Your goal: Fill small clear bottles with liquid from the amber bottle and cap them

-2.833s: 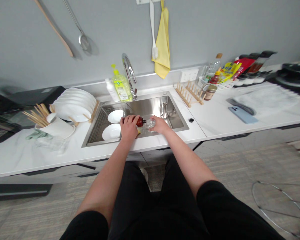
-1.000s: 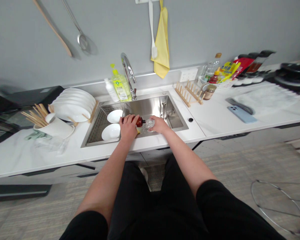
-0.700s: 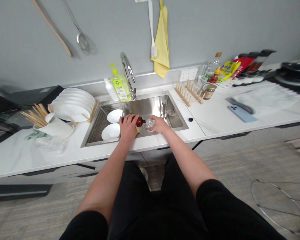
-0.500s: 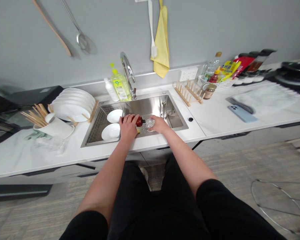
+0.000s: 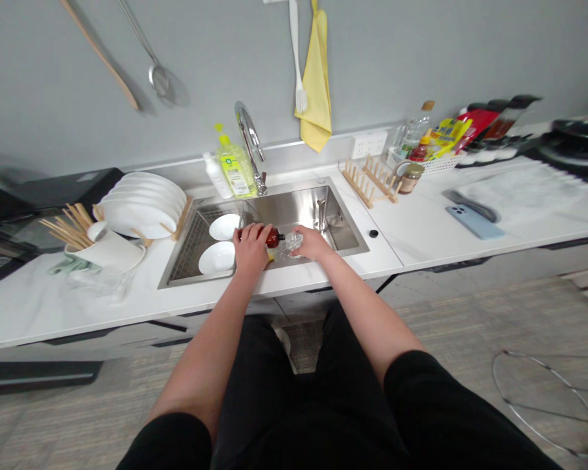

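Over the sink (image 5: 360, 250), my left hand (image 5: 251, 248) wraps round a dark red-brown bottle (image 5: 273, 237) with a black neck. The bottle lies tilted on its side, its mouth pointing right. My right hand (image 5: 312, 243) grips a small clear glass (image 5: 294, 243), turned toward the bottle's mouth and very close to it. Whether the two touch, and whether liquid flows, I cannot tell. Something yellow (image 5: 270, 256) shows partly below my left hand. Two white bowls (image 5: 218, 258) sit in the wire basket (image 5: 184, 247) at the sink's left.
Behind the sink rise the faucet (image 5: 246, 130) and a yellow-green pump bottle (image 5: 238, 171). White plates (image 5: 142, 202) stand in a rack on the left, near a utensil holder (image 5: 112, 251). To the right are a wooden rack (image 5: 370, 183), a jar (image 5: 411, 178) and a phone (image 5: 474, 222).
The glass in my right hand seems to have tilted slightly. My left hand and the bottle hold almost the same position.
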`<state>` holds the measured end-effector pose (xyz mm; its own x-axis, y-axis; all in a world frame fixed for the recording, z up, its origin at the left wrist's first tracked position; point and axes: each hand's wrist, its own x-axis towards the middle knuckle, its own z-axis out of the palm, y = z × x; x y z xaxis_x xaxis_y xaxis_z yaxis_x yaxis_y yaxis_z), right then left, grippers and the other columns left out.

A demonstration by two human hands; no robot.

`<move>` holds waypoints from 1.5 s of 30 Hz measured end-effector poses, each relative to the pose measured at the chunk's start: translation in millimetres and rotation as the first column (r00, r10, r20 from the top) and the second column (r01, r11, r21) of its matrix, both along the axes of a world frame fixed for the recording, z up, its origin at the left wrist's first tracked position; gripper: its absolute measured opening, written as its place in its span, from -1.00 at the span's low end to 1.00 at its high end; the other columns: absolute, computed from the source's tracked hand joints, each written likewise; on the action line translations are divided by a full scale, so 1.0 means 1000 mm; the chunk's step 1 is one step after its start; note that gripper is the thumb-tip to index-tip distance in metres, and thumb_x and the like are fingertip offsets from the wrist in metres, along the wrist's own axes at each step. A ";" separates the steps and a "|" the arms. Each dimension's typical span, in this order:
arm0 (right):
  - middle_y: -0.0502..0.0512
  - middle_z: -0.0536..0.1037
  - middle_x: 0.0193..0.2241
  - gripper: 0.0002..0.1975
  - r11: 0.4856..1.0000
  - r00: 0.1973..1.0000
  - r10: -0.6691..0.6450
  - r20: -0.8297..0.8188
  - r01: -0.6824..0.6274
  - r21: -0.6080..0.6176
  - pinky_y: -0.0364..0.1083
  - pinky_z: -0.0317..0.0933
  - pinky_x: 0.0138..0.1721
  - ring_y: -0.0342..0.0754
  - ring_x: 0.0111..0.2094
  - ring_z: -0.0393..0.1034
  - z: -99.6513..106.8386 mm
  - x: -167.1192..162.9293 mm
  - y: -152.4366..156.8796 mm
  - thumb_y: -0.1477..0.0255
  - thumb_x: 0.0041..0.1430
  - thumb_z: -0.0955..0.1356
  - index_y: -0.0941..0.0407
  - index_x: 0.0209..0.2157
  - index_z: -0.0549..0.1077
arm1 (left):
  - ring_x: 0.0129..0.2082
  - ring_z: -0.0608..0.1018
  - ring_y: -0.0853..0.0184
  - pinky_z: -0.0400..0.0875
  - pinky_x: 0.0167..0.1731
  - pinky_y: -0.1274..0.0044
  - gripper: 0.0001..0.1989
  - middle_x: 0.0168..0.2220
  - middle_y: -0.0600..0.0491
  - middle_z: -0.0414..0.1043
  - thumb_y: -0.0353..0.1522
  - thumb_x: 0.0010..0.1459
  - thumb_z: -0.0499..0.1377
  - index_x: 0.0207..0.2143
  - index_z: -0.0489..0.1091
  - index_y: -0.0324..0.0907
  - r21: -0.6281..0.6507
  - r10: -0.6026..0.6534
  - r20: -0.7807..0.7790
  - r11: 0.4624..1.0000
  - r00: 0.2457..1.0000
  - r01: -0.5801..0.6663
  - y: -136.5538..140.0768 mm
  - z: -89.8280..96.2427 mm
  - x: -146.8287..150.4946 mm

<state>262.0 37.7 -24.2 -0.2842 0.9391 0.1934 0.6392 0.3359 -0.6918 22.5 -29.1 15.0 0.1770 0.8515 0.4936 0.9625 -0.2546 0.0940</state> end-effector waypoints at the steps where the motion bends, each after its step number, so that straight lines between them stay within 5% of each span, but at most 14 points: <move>1: 0.11 0.76 0.07 -0.22 1.000 1.000 0.001 0.000 -0.001 -0.001 0.11 0.51 0.21 0.21 0.10 0.68 0.000 0.000 0.000 0.39 -0.13 0.78 0.00 0.17 0.63 | 0.50 0.42 -0.10 -0.03 0.59 -0.08 -0.37 0.45 -0.16 0.52 -0.44 0.44 0.10 0.49 0.48 0.00 -0.001 -0.001 -0.001 1.000 1.000 0.001 0.000 0.000 0.000; 16: 0.10 0.76 0.06 -0.22 1.000 0.999 -0.002 -0.036 0.002 0.001 0.12 0.50 0.22 0.20 0.08 0.68 0.001 0.001 -0.001 0.39 -0.14 0.78 0.00 0.16 0.64 | 0.49 0.43 -0.11 0.03 0.57 -0.08 -0.32 0.45 -0.16 0.51 -0.48 0.38 0.12 0.50 0.46 0.00 -0.029 0.018 0.026 0.999 0.999 -0.018 0.000 0.000 0.000; 25: 0.08 0.74 0.07 -0.21 1.000 0.991 0.010 -0.135 -0.010 -0.001 0.08 0.48 0.20 0.17 0.08 0.66 0.002 0.001 -0.002 0.35 -0.17 0.78 0.02 0.14 0.61 | 0.41 0.53 -0.13 0.33 0.44 0.08 -0.25 0.41 -0.19 0.54 -0.48 0.28 0.22 0.51 0.42 -0.09 -0.042 0.016 0.047 0.999 0.999 -0.014 0.005 -0.005 -0.003; 33: 0.07 0.73 0.04 -0.21 1.000 0.975 -0.002 -0.224 0.002 -0.001 0.05 0.48 0.11 0.14 0.00 0.63 0.006 0.003 -0.005 0.24 -0.19 0.74 0.04 0.12 0.58 | 0.31 0.67 -0.13 0.60 0.25 0.22 -0.18 0.37 -0.27 0.58 -0.26 0.24 0.44 0.50 0.34 -0.17 -0.074 0.049 0.222 0.997 0.974 -0.033 0.009 -0.014 -0.004; 45: 0.09 0.70 0.00 -0.21 0.999 0.888 -0.017 -0.459 -0.006 -0.048 0.04 0.54 -0.01 0.13 -0.04 0.65 0.007 0.000 -0.008 0.16 -0.18 0.69 0.03 0.11 0.48 | 0.09 0.78 0.05 0.72 0.13 0.25 -0.09 0.22 -0.14 0.67 -0.16 0.07 0.58 0.40 0.34 -0.09 0.027 0.027 0.772 0.997 0.635 -0.075 -0.055 -0.006 -0.028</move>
